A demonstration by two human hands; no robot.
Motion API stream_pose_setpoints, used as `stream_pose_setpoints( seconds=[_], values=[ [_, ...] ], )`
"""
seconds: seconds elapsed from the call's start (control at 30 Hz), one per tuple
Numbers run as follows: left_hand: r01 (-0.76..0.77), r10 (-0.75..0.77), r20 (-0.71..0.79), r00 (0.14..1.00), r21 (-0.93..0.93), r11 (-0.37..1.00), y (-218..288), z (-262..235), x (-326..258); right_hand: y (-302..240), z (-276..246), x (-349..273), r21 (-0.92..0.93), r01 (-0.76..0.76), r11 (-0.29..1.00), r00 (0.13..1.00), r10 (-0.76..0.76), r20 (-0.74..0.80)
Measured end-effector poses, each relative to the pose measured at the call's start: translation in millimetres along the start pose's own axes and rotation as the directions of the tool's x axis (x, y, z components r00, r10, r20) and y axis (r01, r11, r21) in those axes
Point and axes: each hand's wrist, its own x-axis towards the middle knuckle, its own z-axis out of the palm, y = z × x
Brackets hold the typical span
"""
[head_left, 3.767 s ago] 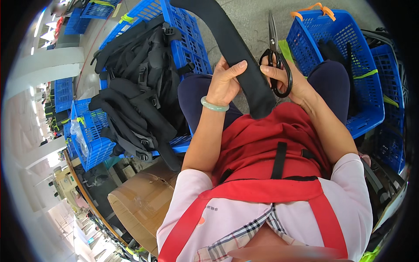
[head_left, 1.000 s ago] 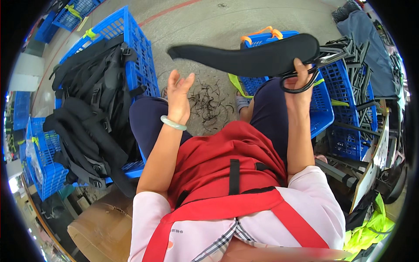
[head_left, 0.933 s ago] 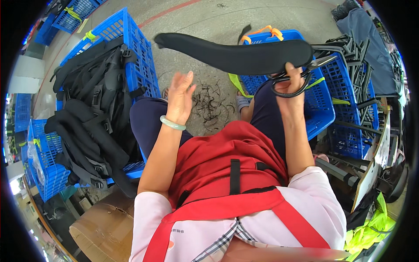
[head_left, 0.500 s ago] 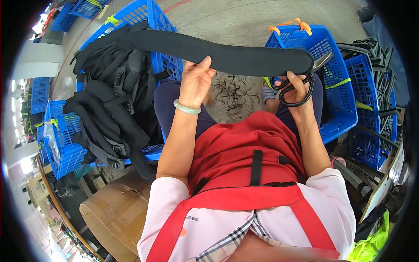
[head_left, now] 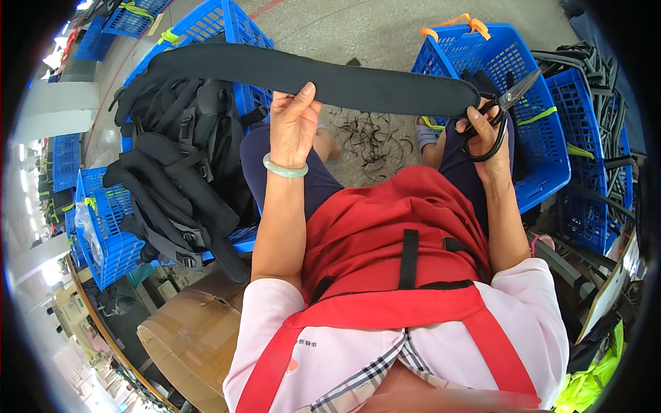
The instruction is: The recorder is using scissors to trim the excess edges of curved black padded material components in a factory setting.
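Stretching across both knees above a blue crate [head_left: 482, 55]: long black padded strap [head_left: 323, 76], soft, light, likely floppy, best pinched mid-length. Left hand [head_left: 292, 120] clasping its middle; right hand [head_left: 485, 127] pinching its end, fingers clenched through black scissors [head_left: 497, 113].

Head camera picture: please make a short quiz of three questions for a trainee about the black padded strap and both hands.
1. True or false: the left hand grips the black padded strap near its middle.
2. What does the right hand hold besides the strap's end?
A. scissors
B. a brush
C. a tape roll
3. Fill in: the pile of black straps at the person's left lies on blue ____.

Key
1. True.
2. A: the scissors point up and to the right, over a blue crate.
3. Crates.
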Motion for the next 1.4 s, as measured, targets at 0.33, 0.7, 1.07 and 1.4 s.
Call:
stream_pose_setpoints(
  seconds=[0.33,0.7,1.07,1.4],
  values=[
    [0.061,-0.066,-0.068,0.995,-0.069,0.996,-18,25,-12,18,37,-16,-0.241,-0.111,0.964,0.991,0.124,0.041],
    [0.153,-0.154,0.024,0.988,0.062,0.986,-7,38,-22,10,74,-28,-0.558,-0.057,0.828,0.904,0.28,0.322],
    [0.194,-0.196,0.008,0.981,0.118,0.974,0,36,-24,-19,46,-28,-0.793,0.29,0.535,0.808,0.307,0.503],
    [0.23,-0.23,-0.004,0.973,0.053,0.972,-4,36,-26,-17,54,-21,-0.853,0.236,0.466,0.794,0.414,0.446]
  ],
)
